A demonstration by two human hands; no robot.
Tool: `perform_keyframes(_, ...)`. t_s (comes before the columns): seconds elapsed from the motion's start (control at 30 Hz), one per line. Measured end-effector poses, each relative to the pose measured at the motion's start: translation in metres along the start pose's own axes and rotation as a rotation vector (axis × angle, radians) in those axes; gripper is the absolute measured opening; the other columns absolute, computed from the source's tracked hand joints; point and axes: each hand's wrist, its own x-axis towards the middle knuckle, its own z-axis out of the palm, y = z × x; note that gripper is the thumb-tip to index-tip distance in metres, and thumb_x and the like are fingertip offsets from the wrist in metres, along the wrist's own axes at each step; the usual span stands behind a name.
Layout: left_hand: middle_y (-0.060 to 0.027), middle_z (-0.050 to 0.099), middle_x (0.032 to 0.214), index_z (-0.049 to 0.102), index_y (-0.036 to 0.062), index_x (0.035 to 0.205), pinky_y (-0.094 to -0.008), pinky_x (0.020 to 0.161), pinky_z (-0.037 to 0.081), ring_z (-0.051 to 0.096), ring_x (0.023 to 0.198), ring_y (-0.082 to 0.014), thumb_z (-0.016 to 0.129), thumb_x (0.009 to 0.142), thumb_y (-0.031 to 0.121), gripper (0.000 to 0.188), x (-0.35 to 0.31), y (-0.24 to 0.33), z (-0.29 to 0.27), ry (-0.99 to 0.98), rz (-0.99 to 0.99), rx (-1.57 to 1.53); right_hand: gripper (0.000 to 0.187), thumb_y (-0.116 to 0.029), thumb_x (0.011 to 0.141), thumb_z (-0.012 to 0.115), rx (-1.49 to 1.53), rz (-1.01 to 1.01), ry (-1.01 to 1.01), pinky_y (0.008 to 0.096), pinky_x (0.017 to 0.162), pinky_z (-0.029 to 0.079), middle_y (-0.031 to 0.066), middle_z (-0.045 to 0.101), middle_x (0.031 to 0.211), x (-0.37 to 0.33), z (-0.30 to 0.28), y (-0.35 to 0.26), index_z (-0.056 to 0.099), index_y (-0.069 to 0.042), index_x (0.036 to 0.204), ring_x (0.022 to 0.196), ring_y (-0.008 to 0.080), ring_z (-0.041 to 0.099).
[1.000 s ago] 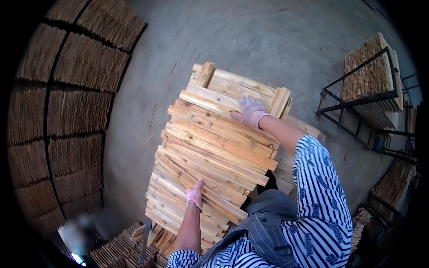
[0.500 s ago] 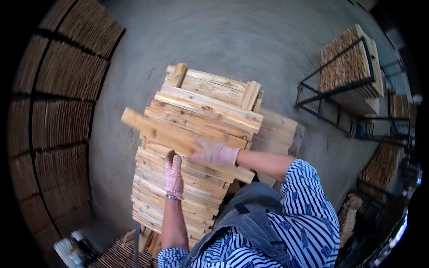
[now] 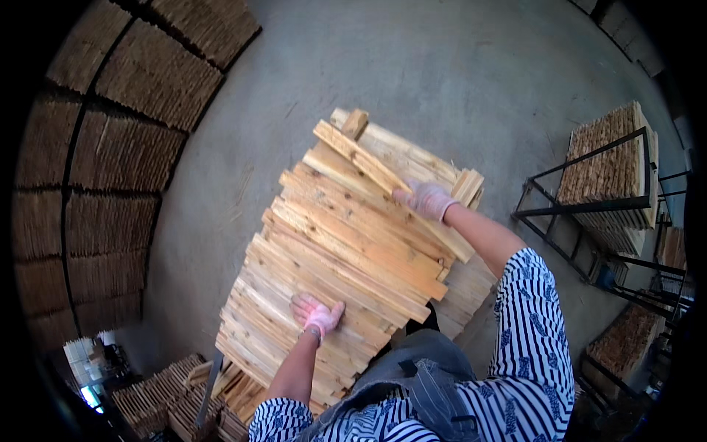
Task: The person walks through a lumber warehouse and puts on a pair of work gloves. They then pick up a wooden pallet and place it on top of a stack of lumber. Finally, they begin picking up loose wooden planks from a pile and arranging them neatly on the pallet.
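Note:
A pile of pale, knotty wooden boards (image 3: pixel 346 258) lies before me, laid side by side in overlapping rows with uneven ends. My right hand (image 3: pixel 428 200), in a pinkish knit glove, reaches to the far part of the pile. Its fingers close round the near right end of a narrow wooden board (image 3: pixel 359 156), which slants across the far rows. My left hand (image 3: pixel 319 314), gloved too, rests with spread fingers on the nearer boards and holds nothing. Short wooden blocks (image 3: pixel 355 124) sit crosswise at the pile's far edge.
Tall stacks of wood (image 3: pixel 151 70) line the left side. A black metal rack (image 3: pixel 589 214) bearing stacked boards (image 3: pixel 607 158) stands on the right. Grey concrete floor (image 3: pixel 412 59) stretches beyond the pile. More loose wood (image 3: pixel 155 394) lies at the lower left.
My right hand has carried a board from the middle of the pile to its far rows. My left hand, raised before, now lies flat on the boards. The view has turned somewhat.

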Motion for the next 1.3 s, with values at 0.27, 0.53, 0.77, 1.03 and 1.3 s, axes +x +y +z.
perform_keyframes(0.27,-0.0317,-0.023,0.156,-0.015,-0.0066,0.151,-0.0564,0.117,-0.009,-0.021,0.145,-0.0496,0.058,0.077,0.075,0.133,0.009,0.001,-0.009,-0.018,0.010,0.074,0.080,-0.034,0.093,0.060,-0.332,-0.019,0.239,0.0400,0.096,0.050,0.0204,0.051,0.140,0.027,0.006,-0.035,0.017,-0.014,0.157,0.114,0.0349,0.062)
perform_keyframes(0.53,-0.0336,-0.020,0.157,-0.013,-0.0091,0.151,-0.0578,0.117,-0.006,-0.018,0.146,-0.0502,0.057,0.079,0.075,0.131,0.002,0.000,0.004,0.004,-0.003,0.050,0.064,-0.033,0.099,0.049,-0.304,-0.089,0.253,0.0418,0.097,0.050,0.0192,0.057,0.132,0.018,-0.027,-0.002,0.025,-0.019,0.156,0.116,0.0364,0.060)
perform_keyframes(0.77,-0.0339,-0.020,0.157,-0.012,-0.0083,0.151,-0.0584,0.117,-0.007,-0.019,0.146,-0.0504,0.058,0.078,0.076,0.132,0.016,-0.009,0.006,-0.026,-0.002,0.065,0.059,-0.043,0.098,0.048,-0.283,-0.031,0.321,0.0443,0.098,0.045,0.0214,0.055,0.130,0.026,0.002,-0.011,0.037,-0.017,0.149,0.119,0.0341,0.056)
perform_keyframes(1.03,-0.0336,-0.017,0.158,-0.014,-0.0071,0.151,-0.0598,0.118,0.000,-0.016,0.146,-0.0511,0.060,0.076,0.076,0.134,-0.003,0.005,-0.004,-0.040,-0.006,0.062,0.045,-0.028,0.090,0.054,-0.359,-0.433,0.354,0.0488,0.096,0.040,0.0136,0.057,0.115,-0.079,0.210,-0.044,0.055,-0.015,0.133,0.113,0.0313,0.053)
perform_keyframes(1.3,-0.0332,-0.016,0.158,-0.013,-0.0060,0.152,-0.0585,0.118,-0.001,-0.014,0.146,-0.0513,0.057,0.079,0.076,0.130,0.043,-0.032,0.025,-0.143,0.032,0.002,0.038,-0.017,0.085,0.055,-0.242,-0.439,0.399,0.0453,0.088,0.048,0.0113,0.057,0.116,-0.078,0.180,-0.046,0.059,-0.017,0.122,0.103,0.0289,0.058)
